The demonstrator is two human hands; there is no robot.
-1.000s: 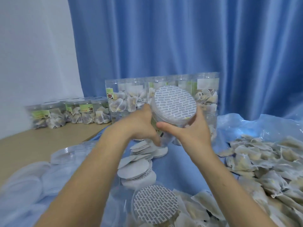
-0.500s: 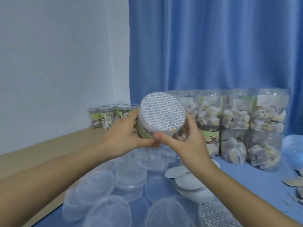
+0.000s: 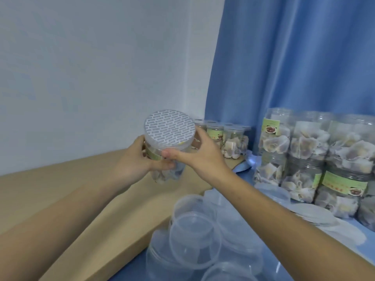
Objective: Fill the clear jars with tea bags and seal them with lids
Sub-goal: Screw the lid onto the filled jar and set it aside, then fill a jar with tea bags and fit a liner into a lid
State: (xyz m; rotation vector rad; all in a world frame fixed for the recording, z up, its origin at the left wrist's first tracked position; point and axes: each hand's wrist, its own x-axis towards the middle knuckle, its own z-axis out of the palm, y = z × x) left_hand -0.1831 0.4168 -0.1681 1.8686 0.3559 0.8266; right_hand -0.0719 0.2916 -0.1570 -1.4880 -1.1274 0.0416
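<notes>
Near: heap of clear round plastic lids (image 3: 194, 240) on blue sheet. Mid: left hand (image 3: 136, 163) and right hand (image 3: 194, 155), arms outstretched, fingers curled round tilted clear plastic tea-bag jar with printed foil seal (image 3: 169, 142), held above tan board. Far: stacked filled jars (image 3: 308, 157) against blue curtain.

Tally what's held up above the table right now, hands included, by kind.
Hands: 2, left hand and right hand
Tea bag jar: 1
Printed seal disc on its top: 1
Total: 4
</notes>
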